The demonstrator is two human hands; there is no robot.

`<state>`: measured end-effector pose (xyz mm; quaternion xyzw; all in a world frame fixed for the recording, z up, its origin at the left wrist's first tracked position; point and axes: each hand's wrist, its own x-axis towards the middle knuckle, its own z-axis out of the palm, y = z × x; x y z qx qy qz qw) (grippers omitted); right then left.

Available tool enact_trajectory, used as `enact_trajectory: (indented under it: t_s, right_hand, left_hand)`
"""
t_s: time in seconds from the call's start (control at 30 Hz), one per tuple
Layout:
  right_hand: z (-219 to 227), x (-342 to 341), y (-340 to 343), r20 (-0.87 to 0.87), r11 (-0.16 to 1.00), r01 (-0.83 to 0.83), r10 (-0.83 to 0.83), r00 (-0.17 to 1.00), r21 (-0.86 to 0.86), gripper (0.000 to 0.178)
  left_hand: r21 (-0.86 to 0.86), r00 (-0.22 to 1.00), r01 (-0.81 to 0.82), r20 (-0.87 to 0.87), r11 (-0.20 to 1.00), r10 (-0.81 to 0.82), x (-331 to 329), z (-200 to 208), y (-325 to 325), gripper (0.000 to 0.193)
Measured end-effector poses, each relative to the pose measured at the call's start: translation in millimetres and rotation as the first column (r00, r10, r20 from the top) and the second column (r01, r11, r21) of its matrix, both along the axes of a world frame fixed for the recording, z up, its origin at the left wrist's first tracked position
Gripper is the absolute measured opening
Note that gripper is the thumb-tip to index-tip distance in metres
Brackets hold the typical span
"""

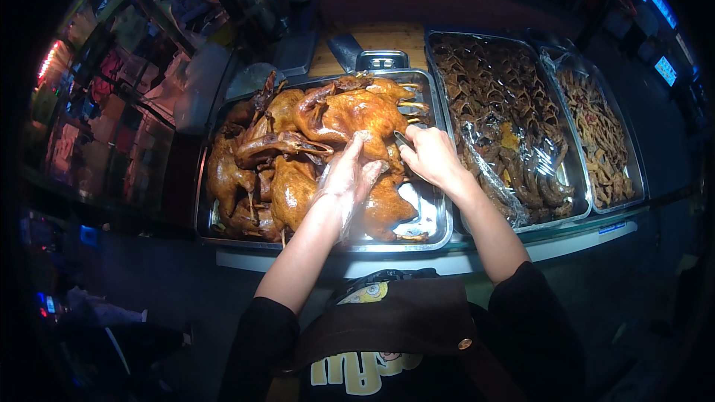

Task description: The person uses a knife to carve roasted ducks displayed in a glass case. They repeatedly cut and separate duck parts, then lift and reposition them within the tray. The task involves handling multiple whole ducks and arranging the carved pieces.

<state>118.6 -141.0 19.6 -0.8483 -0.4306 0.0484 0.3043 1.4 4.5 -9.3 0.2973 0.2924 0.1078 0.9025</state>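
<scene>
Glossy brown roast ducks lie heaped in a shallow metal tray in front of me. One roast duck lies on top of the pile, its feet pointing right. My left hand, in a clear plastic glove, grips the near side of this duck; some fingertips are hidden against it. My right hand is bare and closed on a small dark metal tool by the duck's right end. The tool's kind cannot be made out, as the fingers cover most of it.
To the right stand a tray of dark braised pieces partly under clear film and a narrower tray of lighter strips. Behind the ducks are a wooden board, a broad dark blade and a small metal box. Plastic bags hang at left.
</scene>
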Motion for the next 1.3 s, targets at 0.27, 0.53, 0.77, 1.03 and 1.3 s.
enact_trajectory:
  t_s: [0.27,0.53,0.77,1.03,1.3]
  right_hand:
    - [-3,2,-9,-0.033,0.995,0.045,-0.043,0.999,0.090,0.021]
    - [-6,3,-8,-0.020,0.996,0.014,-0.012,1.000,0.093,0.022]
    - [6,2,-2,-0.062,0.999,0.014,-0.016,0.998,-0.039,0.024]
    - [-5,-7,-22,-0.148,0.978,0.128,-0.104,0.983,0.164,0.022]
    - [-9,-33,-30,-0.141,0.931,0.001,0.054,0.988,0.364,0.018]
  left_hand:
    - [-0.017,1.000,-0.022,-0.021,1.000,0.022,2,0,0,0.032]
    - [-0.002,1.000,-0.016,-0.002,1.000,0.016,1,1,-1,0.035]
    - [0.008,0.999,-0.024,-0.023,1.000,0.024,4,-2,-1,0.034]
    - [-0.030,0.993,-0.118,-0.022,0.993,0.118,-4,3,-7,0.020]
    - [0.124,0.988,-0.149,0.062,0.981,0.142,-47,43,-40,0.066]
